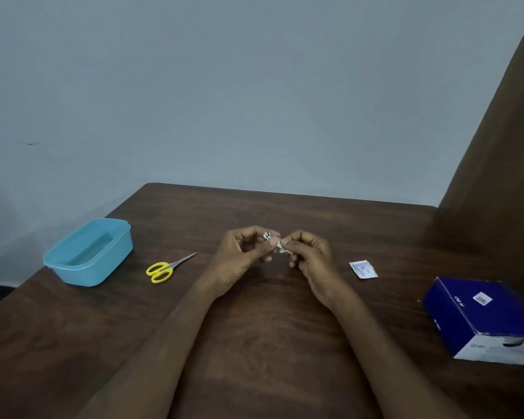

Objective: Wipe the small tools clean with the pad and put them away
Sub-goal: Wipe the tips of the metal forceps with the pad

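- On a dark wooden table (270, 343) against a pale blue-grey wall, with a brown panel to the right.
- Left hand (242, 258) pinches a small metal tool (266, 236); right hand (310, 261) pinches a pad (283, 248) against it; the tool is too small to identify.
- Yellow scissors (164, 269) lie beside a blue tub (88, 252).
- Torn sachet (363, 269) near a blue box (484, 319), cut off at the frame edge.

Blue box (478, 316) on table (285, 343).
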`<state>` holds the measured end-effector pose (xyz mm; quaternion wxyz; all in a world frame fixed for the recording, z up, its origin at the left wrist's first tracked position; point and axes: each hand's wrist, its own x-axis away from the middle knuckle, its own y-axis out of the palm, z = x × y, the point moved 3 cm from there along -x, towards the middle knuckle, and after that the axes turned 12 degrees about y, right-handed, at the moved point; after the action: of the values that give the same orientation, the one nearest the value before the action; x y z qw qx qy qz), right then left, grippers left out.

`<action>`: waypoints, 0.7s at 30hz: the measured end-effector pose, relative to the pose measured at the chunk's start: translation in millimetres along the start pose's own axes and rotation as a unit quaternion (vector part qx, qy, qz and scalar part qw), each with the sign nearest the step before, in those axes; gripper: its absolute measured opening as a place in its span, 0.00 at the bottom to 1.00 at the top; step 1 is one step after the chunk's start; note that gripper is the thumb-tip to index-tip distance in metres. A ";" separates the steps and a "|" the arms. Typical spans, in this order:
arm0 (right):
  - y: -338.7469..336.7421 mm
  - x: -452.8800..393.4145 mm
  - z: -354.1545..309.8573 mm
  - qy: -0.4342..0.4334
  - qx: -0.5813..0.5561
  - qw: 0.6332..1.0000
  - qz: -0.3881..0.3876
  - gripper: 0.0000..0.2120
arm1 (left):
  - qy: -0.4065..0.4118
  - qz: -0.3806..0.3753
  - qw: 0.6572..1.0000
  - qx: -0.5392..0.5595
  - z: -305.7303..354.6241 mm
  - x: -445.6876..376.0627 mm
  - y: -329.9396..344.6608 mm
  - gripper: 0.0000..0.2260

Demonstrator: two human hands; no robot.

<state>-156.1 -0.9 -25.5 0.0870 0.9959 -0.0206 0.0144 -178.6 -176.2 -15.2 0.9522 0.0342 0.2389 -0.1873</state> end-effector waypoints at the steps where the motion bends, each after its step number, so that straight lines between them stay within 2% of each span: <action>1: -1.9 -0.6 0.0 0.004 -0.010 1.000 0.015 0.06 | -0.006 -0.007 1.000 0.001 0.6 0.7 0.7 0.08; 3: -4.3 -1.5 0.1 0.000 -0.003 0.999 0.044 0.09 | -0.015 -0.006 1.000 -0.017 0.9 0.9 2.1 0.07; 7: -8.5 2.2 -4.8 -0.034 0.039 0.994 0.094 0.05 | 0.032 0.034 0.990 -0.133 5.7 1.8 3.7 0.05; 11: -14.0 8.8 -7.1 -0.110 0.161 0.974 0.117 0.10 | 0.097 0.017 0.958 -0.268 7.9 8.7 7.1 0.07; 14: -11.3 12.5 -10.1 -0.163 0.217 0.956 0.112 0.10 | 0.099 0.003 0.941 -0.324 -1.2 7.6 4.3 0.10; 18: -13.3 9.6 -9.3 -0.163 0.187 0.962 0.115 0.08 | 0.127 -0.008 0.927 -0.351 1.3 4.7 7.2 0.03; 21: -20.0 6.7 -9.0 -0.149 0.149 0.968 0.138 0.06 | 0.130 -0.044 0.931 -0.339 0.9 4.0 11.1 0.04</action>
<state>-148.7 20.1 -19.9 -0.0690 0.9761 -0.1677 -0.1196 -170.8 -167.4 -16.5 0.8586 -0.2771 0.4111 -0.1307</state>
